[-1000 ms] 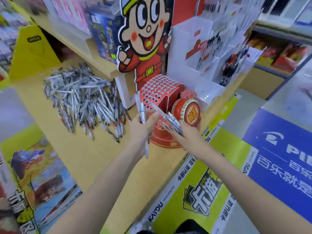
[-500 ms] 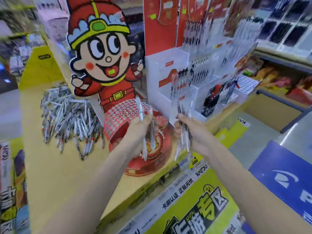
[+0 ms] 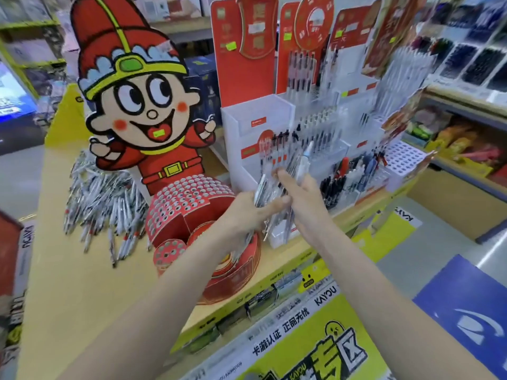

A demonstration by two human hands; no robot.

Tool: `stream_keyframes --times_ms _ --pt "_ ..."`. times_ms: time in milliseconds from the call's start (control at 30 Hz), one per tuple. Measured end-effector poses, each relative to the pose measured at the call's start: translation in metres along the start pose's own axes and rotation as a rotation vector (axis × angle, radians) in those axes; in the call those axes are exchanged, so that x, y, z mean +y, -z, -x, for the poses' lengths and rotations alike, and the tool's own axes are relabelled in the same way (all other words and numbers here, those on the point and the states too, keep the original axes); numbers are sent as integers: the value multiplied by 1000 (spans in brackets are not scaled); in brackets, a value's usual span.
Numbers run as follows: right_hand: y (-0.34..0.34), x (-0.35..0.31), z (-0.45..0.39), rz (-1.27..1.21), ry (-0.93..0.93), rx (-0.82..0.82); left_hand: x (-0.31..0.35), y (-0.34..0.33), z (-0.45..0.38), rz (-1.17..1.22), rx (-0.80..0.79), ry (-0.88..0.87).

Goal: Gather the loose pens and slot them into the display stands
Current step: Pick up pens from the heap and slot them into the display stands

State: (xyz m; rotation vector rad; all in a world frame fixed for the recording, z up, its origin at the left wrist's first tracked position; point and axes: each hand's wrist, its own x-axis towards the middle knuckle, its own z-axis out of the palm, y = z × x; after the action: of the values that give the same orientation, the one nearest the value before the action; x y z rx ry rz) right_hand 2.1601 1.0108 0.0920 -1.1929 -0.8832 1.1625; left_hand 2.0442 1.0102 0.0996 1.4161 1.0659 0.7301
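Observation:
A heap of loose silver-and-white pens [image 3: 104, 204] lies on the wooden shelf at the left. The red round display stand [image 3: 189, 204], dotted with small holes, sits under a cartoon figure cutout [image 3: 137, 105]. Over its right side my two hands meet. My left hand [image 3: 247, 212] grips a bunch of pens [image 3: 263, 187] that point up and away. Touching that bunch, my right hand [image 3: 299, 198] holds a few pens of its own, one with a pale clear barrel [image 3: 303, 163]. Behind the hands stand white tiered pen stands [image 3: 255, 116], partly filled.
Red header cards [image 3: 247, 50] rise behind the white stands. A white grid tray [image 3: 403, 157] sits at the far right of the shelf. The shelf front edge [image 3: 274, 283] carries yellow labels, with the aisle floor and a blue mat [image 3: 466, 311] to the right.
The view has swung up and to the right. My hands came together and rose; the two bunches of pens now touch in front of the white stand.

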Motion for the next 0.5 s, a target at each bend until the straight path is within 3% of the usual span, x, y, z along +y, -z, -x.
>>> stream_keyframes --times_ms 67,100,200,300,500 --pt "6 -7 -5 256 79 2 2 4 -11 -2 -42 12" --pt "8 -8 -10 268 72 22 4 5 -17 5 -54 18" --pt "13 -15 -26 40 -98 71 11 0 -40 14 -85 -6" --pt "24 -25 -38 -163 -141 131 21 -9 -57 -5 -119 -74" --pt "67 -33 -68 -121 -63 207 31 -1 -91 -235 -239 -174"
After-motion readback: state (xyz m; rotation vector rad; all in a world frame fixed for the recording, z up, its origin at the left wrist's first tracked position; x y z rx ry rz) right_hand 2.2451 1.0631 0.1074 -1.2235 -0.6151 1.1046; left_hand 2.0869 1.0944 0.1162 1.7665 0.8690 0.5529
